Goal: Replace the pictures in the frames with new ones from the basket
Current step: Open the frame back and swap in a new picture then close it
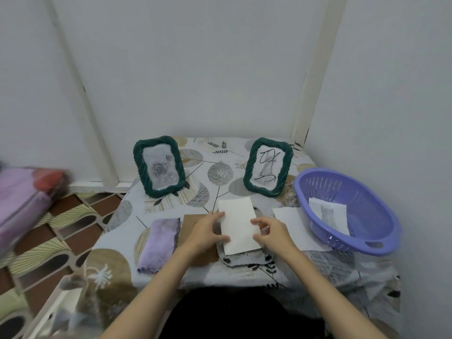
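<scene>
**Operator:** While both hands are working in front of the two standing frames, I'm seeing the left hand (210, 228) and right hand (270, 231) each pinching a side edge of a white sheet (238, 225), probably to square it up.

**Partner:** Where's that sheet sitting?

**Operator:** It's lying on a grey frame (244, 259) lying flat on the counter (244, 162), just beside the purple basket (347, 211). A brown backing board (189, 228) is lying on the far side of the sheet from the basket, so I'm guessing the frame is opened for loading.

**Partner:** Anything left in the basket?

**Operator:** One cat picture (329, 212) is leaning inside it. Another sheet (293, 226) is lying between the basket and the hands.
</scene>
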